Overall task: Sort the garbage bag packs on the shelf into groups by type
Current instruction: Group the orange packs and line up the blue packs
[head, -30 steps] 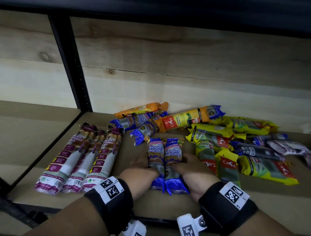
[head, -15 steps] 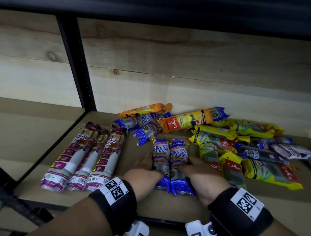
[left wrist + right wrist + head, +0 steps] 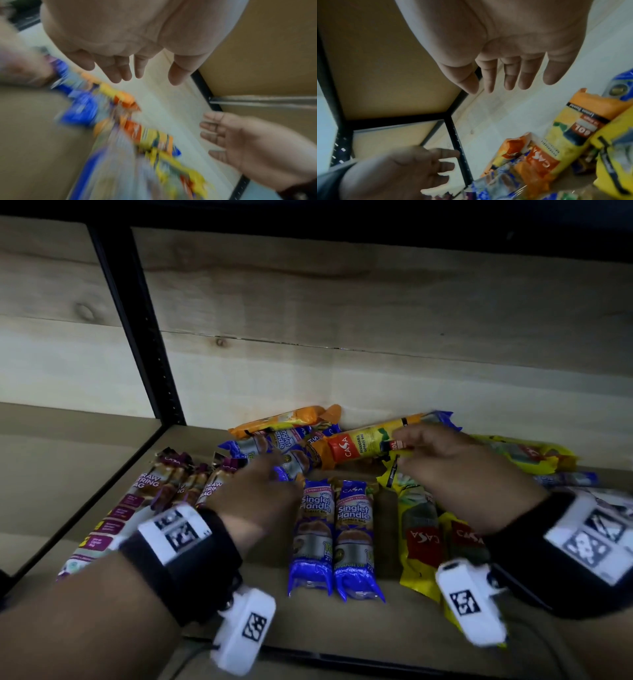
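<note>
Wooden shelf (image 3: 394, 625): 2 blue packs (image 3: 337, 539), both hands (image 3: 455, 470) empty.

Left wrist view: packs (image 3: 120, 135) motion-blurred; purple packs (image 3: 144, 508) partly behind left wrist.

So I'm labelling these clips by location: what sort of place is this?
Probably a shop or stockroom shelf. Retail garbage bag packs lie in groups on a board shelf with a black slotted metal upright and a pale wood-plank back wall.
</note>
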